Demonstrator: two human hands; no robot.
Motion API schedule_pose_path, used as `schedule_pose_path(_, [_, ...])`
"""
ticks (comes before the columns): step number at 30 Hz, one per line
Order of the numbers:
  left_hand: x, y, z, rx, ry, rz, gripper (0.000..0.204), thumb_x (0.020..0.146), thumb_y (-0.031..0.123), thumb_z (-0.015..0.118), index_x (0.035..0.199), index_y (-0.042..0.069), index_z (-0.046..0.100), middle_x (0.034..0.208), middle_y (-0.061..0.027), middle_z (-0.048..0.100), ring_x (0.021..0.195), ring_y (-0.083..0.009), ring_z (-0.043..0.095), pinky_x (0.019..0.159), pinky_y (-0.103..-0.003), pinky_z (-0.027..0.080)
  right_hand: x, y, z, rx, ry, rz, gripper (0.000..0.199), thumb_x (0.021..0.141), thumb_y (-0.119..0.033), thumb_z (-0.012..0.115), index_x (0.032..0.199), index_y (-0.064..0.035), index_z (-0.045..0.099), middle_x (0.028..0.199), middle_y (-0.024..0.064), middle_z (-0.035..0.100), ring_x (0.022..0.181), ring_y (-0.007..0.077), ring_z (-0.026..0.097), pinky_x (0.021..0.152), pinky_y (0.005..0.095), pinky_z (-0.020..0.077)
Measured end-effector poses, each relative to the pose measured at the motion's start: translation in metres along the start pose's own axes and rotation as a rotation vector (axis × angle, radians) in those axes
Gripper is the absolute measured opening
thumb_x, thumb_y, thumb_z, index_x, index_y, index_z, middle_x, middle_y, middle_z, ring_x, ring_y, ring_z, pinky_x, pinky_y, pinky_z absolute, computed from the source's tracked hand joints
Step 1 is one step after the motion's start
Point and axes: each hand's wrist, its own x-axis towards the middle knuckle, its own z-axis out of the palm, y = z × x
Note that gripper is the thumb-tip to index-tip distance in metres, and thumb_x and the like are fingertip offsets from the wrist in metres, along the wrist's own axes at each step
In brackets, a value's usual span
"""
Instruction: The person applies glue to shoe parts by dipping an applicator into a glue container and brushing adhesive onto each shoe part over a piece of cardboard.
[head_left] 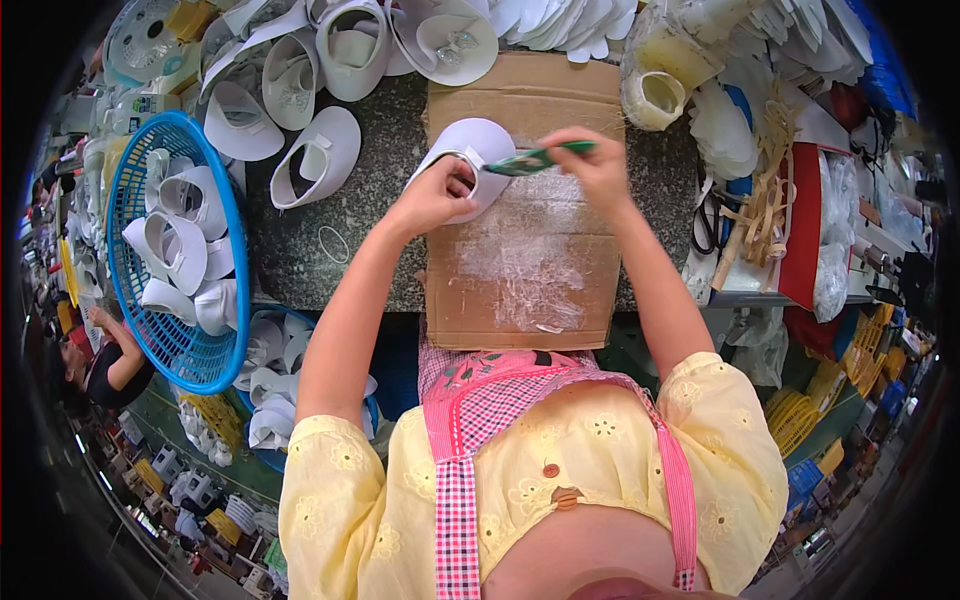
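My left hand (437, 195) grips a white piece (478, 140) that looks like a shoe upper, with a rounded front and an opening; fingers reach into the opening. Closed round a flat green-handled brush (530, 162), my right hand (592, 165) angles its tip toward the edge of the upper. The brush is partly blurred, and whether its tip touches the upper I cannot tell. Both hands are over a brown cardboard sheet (590, 250) smeared with whitish dried residue. Another white upper (318, 155) lies on the speckled table to the left.
A blue basket (240, 270) of white uppers stands at the left. More uppers (355, 50) crowd the table's back, near stacked white sheets (560, 25). A residue-crusted container (660, 95) lies back right, beside beige strips (770, 205). Another person (115, 365) is at far left.
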Motion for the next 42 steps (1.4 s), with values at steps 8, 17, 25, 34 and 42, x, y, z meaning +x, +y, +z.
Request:
schedule_pose_path(8, [-0.001, -0.003, 0.000, 0.055, -0.004, -0.005, 0.044, 0.059, -0.006, 0.061, 0.099, 0.000, 0.045, 0.085, -0.0058, 0.051, 0.076, -0.0140, 0.052, 0.067, -0.024, 0.044, 0.051, 0.012, 0.025, -0.003, -0.332, -0.163, 0.013, 0.074, 0.005, 0.057, 0.084, -0.0016, 0.063, 0.076, 0.0020, 0.061, 0.069, 0.0078, 0.054, 0.062, 0.0204, 0.0433])
schedule_pose_path(17, [-0.028, 0.004, 0.011, 0.761, 0.205, 0.337, 0.020, 0.066, 0.012, 0.066, 0.077, 0.001, 0.055, 0.067, -0.0094, 0.056, 0.064, -0.0238, 0.058, 0.060, -0.032, 0.047, 0.039, 0.029, 0.021, 0.040, -0.254, -0.072, 0.013, 0.075, 0.007, 0.055, 0.083, -0.0005, 0.062, 0.083, 0.0036, 0.062, 0.077, 0.0097, 0.056, 0.068, 0.0222, 0.0456])
schedule_pose_path(25, [-0.042, 0.014, -0.018, 1.095, 0.016, 0.483, 0.026, 0.068, 0.017, 0.063, 0.086, 0.007, 0.048, 0.070, -0.0109, 0.058, 0.067, -0.0292, 0.058, 0.060, -0.039, 0.046, -0.017, -0.028, -0.055, -0.150, 0.244, -0.093, 0.005, 0.076, -0.003, 0.061, 0.080, -0.0010, 0.063, 0.076, 0.0031, 0.062, 0.069, 0.0082, 0.055, 0.061, 0.0215, 0.0435])
schedule_pose_path(34, [-0.031, 0.054, 0.015, 0.778, 0.594, 0.273, 0.035, 0.078, 0.025, 0.059, 0.100, 0.002, 0.047, 0.071, -0.0228, 0.058, 0.067, -0.0392, 0.057, 0.057, -0.044, 0.044, 0.031, -0.034, -0.138, -0.563, 0.607, -0.431, 0.007, 0.074, -0.012, 0.063, 0.081, -0.0089, 0.065, 0.073, 0.0062, 0.064, 0.061, 0.0106, 0.058, 0.053, 0.0234, 0.0434])
schedule_pose_path(42, [-0.016, 0.045, 0.015, 0.604, -0.029, 0.277, 0.056, 0.076, 0.030, 0.061, 0.114, -0.003, 0.039, 0.094, -0.0289, 0.053, 0.089, -0.0431, 0.051, 0.074, -0.042, 0.042, 0.022, -0.044, -0.154, -0.334, 0.399, -0.313, 0.009, 0.079, -0.009, 0.059, 0.084, -0.0032, 0.064, 0.067, -0.0006, 0.059, 0.062, 0.0071, 0.053, 0.054, 0.0205, 0.0420])
